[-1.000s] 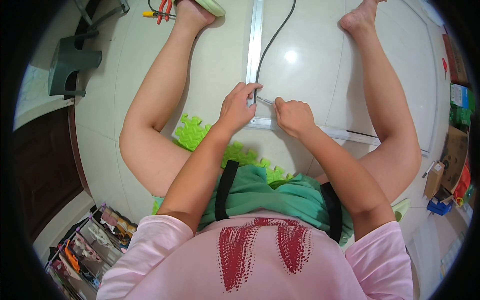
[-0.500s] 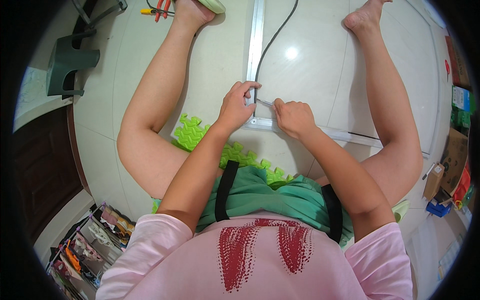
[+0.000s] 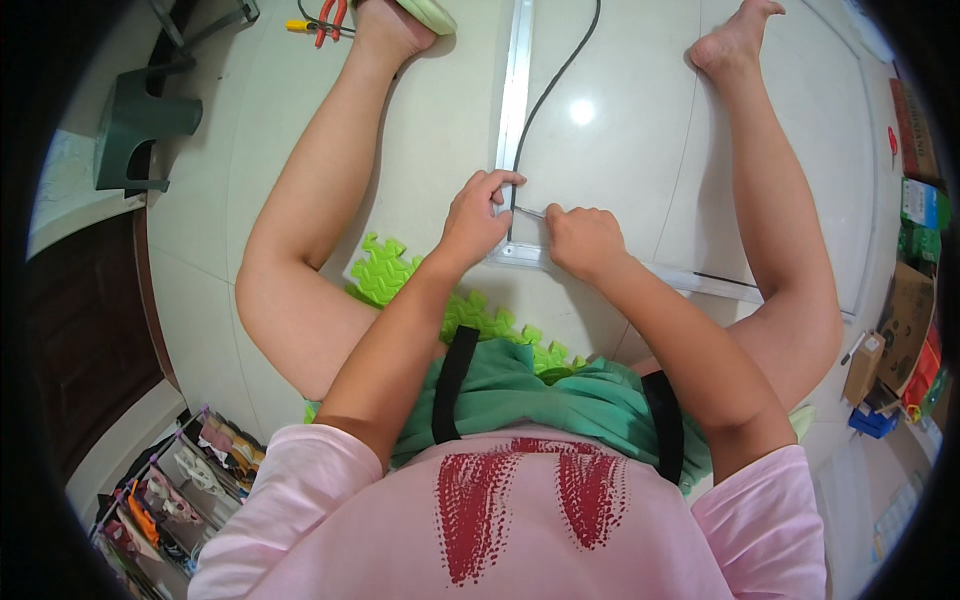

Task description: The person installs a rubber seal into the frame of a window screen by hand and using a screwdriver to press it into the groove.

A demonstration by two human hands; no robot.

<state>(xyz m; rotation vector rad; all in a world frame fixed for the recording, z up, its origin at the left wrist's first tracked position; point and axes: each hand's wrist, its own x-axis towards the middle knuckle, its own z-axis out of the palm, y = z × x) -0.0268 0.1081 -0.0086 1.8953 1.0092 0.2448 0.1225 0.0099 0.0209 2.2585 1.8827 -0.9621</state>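
My left hand is curled over the upright rail of a silver metal frame, its fingertips on a black cord lying along the rail. My right hand grips a thin metal tool, its tip touching the cord near the frame corner. The frame's lower rail runs rightward beneath my right hand and forearm. A green foam mat lies just left of and below the corner.
My spread legs flank the frame. Red-handled pliers and a yellow-handled item lie top left. A dark green stool, a dark door and a laundry rack stand left. Cardboard boxes line the right side.
Both hands and the tool tip have shifted slightly down toward the frame corner. More black cord shows along the rail just above the corner.
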